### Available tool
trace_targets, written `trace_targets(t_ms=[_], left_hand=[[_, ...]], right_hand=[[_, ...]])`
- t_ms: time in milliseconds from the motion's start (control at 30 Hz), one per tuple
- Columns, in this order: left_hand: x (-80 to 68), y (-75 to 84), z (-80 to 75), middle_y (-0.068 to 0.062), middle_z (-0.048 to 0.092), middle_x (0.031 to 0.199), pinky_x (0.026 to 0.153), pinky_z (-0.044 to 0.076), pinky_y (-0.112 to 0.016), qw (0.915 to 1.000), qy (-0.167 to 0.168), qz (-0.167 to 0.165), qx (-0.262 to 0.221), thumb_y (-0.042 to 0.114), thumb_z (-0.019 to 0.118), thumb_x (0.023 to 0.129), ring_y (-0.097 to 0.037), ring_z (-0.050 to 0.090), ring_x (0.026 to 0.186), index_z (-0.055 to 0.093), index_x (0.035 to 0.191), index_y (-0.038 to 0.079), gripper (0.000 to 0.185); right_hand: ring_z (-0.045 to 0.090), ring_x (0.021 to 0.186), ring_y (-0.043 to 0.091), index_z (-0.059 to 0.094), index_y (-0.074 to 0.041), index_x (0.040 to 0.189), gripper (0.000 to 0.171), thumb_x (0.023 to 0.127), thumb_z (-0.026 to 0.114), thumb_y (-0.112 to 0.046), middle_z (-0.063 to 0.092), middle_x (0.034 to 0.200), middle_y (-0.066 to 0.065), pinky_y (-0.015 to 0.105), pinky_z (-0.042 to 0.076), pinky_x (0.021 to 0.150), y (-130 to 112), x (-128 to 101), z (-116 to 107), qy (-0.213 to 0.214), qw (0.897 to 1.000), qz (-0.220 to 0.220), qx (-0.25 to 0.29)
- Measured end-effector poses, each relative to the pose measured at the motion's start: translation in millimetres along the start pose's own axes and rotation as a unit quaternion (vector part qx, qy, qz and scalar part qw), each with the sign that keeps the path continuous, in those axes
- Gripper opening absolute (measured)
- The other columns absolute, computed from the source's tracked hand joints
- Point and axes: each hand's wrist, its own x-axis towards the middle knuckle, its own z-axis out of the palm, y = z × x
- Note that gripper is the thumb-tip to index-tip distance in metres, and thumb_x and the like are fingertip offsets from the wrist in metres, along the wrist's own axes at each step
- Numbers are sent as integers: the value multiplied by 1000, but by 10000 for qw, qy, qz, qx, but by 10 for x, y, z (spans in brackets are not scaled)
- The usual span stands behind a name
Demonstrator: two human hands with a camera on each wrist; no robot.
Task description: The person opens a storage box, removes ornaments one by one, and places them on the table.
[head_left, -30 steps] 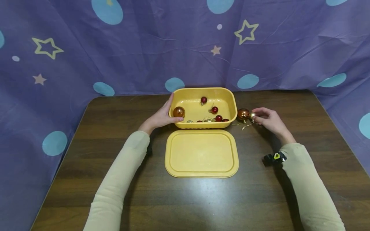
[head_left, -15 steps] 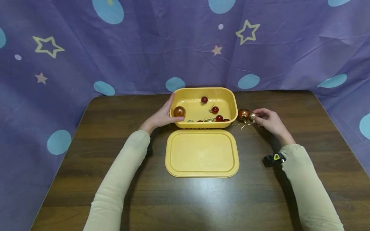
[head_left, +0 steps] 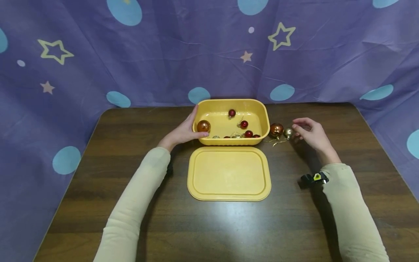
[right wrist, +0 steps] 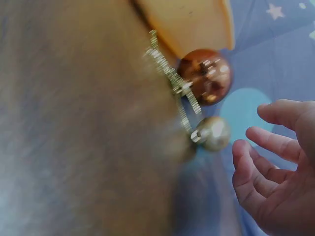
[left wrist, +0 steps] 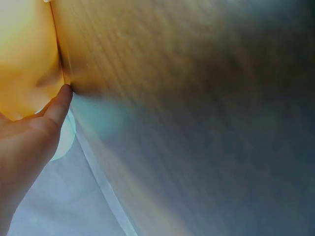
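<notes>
My left hand (head_left: 183, 133) grips the left end of a yellow plastic container (head_left: 235, 142), its thumb at the front corner and fingers along the side. Inside lie a large copper bauble (head_left: 203, 126), small red baubles (head_left: 244, 124) and small gold ones (head_left: 236, 136), partly hidden by the front wall. Just outside the container's right end, another copper bauble (right wrist: 205, 76) sits beside a small gold bauble (right wrist: 215, 133), gold cords trailing from them. My right hand (head_left: 312, 134) is slightly right of the gold bauble, fingers loosely bent and apart from it, holding nothing.
A yellow lid (head_left: 229, 174) lies flat on the brown wooden table (head_left: 229, 233), in front of the container. Behind the table hangs a purple curtain (head_left: 157, 65) with stars and blue dots, close to the container's back wall.
My right hand has let go of the small gold bauble and drawn back to the right, leaving it next to the copper one. My left hand stays on the container.
</notes>
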Motion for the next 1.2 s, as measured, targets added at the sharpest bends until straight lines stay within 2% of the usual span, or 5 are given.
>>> trace_targets(t_ms=[67,267,500,733,1200], left_hand=[[-44,106,-12,-18,-13,158,115,4,-46,10000,-46,-59,-34,15,71,87,-29,-6,144,-15,152,6,108],[-48,117,-6,-18,-12,158,115,4,-46,10000,-18,-50,-49,14,70,88,-29,-6,145,-15,152,7,107],[-53,130,-4,-20,-10,158,115,5,-45,10000,8,-24,-34,13,70,87,-30,-4,145,-14,152,5,106],[-51,113,-6,-19,-12,158,115,5,-45,10000,-34,-2,-87,13,71,87,-29,-5,145,-15,152,6,108],[-37,101,-16,-19,-12,158,115,4,-45,10000,-65,-11,-13,15,71,87,-29,-5,145,-15,152,4,109]], right_hand=[[60,69,6,53,16,119,32,96,57,-5,63,89,-9,19,49,57,-77,9,-3,62,10000,-66,-9],[62,72,7,55,12,122,32,96,58,-8,62,93,-12,19,49,59,-243,40,40,100,9998,-193,-16],[62,79,9,58,7,120,29,96,59,-10,63,101,3,18,49,63,-433,38,212,67,9996,-253,-128],[61,81,14,59,5,122,30,97,57,-11,60,113,21,19,48,65,-541,52,393,-332,9976,-498,-350],[60,92,22,62,3,118,26,96,60,-9,63,114,20,20,47,75,-736,123,712,-842,9922,-842,-371]])
